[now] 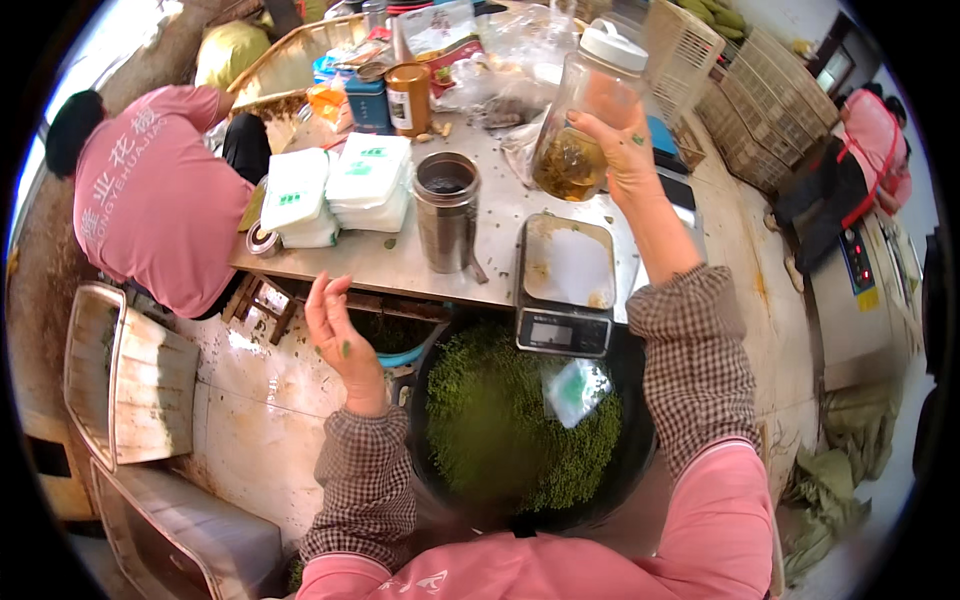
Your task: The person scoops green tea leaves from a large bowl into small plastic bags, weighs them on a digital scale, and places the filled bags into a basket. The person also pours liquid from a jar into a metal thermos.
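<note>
My right hand (628, 154) grips a clear bottle (562, 154) with a white lid, raised and tilted above the steel table. Liquid and loose brownish-green material sit in its lower part. My left hand (341, 341) is lifted off the table's front edge, fingers slightly curled around nothing, with green leaf bits stuck to it. An uncapped stainless steel flask (448, 225) stands on the table between my hands. Below the bottle is a digital scale (566, 262). Under the scale's front edge, a black tub (643, 442) holds small green berries (480, 405) and a clear plastic packet (576, 394).
Two stacks of white plastic bags (371, 176), a round metal lid (263, 238), a blue tin (367, 105) and a brown canister (409, 97) are on the table (352, 266). A person (157, 195) sits at left; another (862, 157) is at far right. Crates (765, 105) stand behind.
</note>
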`<state>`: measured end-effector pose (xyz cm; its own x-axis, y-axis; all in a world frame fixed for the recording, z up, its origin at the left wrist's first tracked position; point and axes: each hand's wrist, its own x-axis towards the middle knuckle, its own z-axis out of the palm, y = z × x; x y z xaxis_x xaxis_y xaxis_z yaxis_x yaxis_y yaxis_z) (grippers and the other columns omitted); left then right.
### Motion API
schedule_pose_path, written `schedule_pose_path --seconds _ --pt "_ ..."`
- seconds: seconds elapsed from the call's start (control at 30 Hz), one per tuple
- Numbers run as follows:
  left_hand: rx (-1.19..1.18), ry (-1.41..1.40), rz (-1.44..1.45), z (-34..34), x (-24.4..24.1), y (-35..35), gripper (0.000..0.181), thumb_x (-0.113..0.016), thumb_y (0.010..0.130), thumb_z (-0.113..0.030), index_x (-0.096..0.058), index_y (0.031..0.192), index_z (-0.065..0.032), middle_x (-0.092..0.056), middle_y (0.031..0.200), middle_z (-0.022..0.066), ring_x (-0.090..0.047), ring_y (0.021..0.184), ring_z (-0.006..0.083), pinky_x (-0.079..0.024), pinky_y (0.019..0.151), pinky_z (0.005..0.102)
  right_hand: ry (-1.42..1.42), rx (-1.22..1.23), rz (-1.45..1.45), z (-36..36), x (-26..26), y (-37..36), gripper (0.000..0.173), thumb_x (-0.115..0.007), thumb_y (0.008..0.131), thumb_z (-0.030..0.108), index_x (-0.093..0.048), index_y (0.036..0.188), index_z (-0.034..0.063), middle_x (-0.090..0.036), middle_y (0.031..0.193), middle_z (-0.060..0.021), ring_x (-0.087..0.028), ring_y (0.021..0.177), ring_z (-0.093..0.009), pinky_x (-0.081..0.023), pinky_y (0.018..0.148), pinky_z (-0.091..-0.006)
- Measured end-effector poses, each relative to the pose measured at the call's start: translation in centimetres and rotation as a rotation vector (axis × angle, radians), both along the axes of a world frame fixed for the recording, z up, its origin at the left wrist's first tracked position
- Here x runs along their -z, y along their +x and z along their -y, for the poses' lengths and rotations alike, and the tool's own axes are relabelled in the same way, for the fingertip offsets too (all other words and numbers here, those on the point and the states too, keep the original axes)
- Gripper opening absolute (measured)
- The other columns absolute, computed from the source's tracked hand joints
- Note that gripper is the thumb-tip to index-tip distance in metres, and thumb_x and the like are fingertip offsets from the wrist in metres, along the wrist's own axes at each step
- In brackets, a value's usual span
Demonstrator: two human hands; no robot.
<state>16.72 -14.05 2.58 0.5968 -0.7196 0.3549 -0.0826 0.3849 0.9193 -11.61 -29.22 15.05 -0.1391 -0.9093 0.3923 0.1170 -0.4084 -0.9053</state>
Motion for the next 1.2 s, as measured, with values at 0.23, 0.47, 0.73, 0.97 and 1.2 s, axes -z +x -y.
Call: schedule_pose_path --seconds 0.23,0.47,0.73,0.97,1.2 --pt "0.094 0.121 0.013 0.6 0.8 -0.5 0.028 -0.041 0.096 -0.011 -0.047 0.120 0.0006 -0.059 0.101 0.0086 -0.054 0.095 0.0147 -0.041 0.088 0.0269 0.147 -0.028 -0.003 11.1 9.8 7.6 0.097 -0.084 0.054 0.007 -0.026 0.132 0.0033 -0.036 0.132 -0.0204 -0.039 0.121 -0.029 -0.038 0.097 -0.0383" --pt "0.127 0.161 -0.041 1.0 1.4 0.5 0.027 -0.045 0.095 -0.015 -0.050 0.118 -0.0011 -0.061 0.097 0.0062 -0.050 0.083 0.0078 -0.039 0.076 0.0210 0.210 0.151 -0.307 15.0 13.4 12.9 0.099 -0.088 0.049 0.017 -0.030 0.127 -0.0017 -0.044 0.125 -0.0217 -0.045 0.116 -0.029 -0.040 0.095 -0.0361" --pt "0.196 0.162 -0.143 1.0 1.7 0.5 0.026 -0.047 0.095 -0.013 -0.051 0.118 -0.0019 -0.062 0.094 0.0052 -0.048 0.077 0.0056 -0.038 0.070 0.0185 -0.151 0.337 -0.401 20.7 17.6 11.6 0.095 -0.088 0.049 0.026 -0.033 0.122 -0.0005 -0.050 0.119 -0.0193 -0.050 0.109 -0.030 -0.040 0.093 -0.0375" --pt "0.196 0.153 -0.138 0.9 1.7 0.9 0.026 -0.048 0.094 -0.012 -0.051 0.118 -0.0019 -0.062 0.094 0.0054 -0.050 0.079 0.0062 -0.039 0.069 0.0190 -0.024 0.294 -0.484 20.7 16.5 8.5 0.105 -0.089 0.050 0.025 -0.025 0.129 -0.0026 -0.041 0.129 -0.0218 -0.043 0.119 -0.029 -0.035 0.101 -0.0373" --pt "0.226 0.178 -0.199 0.4 1.3 1.0 0.027 -0.048 0.092 -0.008 -0.050 0.118 -0.0020 -0.062 0.095 0.0058 -0.051 0.079 0.0069 -0.039 0.069 0.0193 -0.121 0.417 -0.570 15.2 13.0 7.1 0.061 -0.074 0.072 0.021 -0.046 0.121 -0.0014 -0.054 0.112 -0.0160 -0.055 0.102 -0.022 -0.045 0.084 -0.0321"
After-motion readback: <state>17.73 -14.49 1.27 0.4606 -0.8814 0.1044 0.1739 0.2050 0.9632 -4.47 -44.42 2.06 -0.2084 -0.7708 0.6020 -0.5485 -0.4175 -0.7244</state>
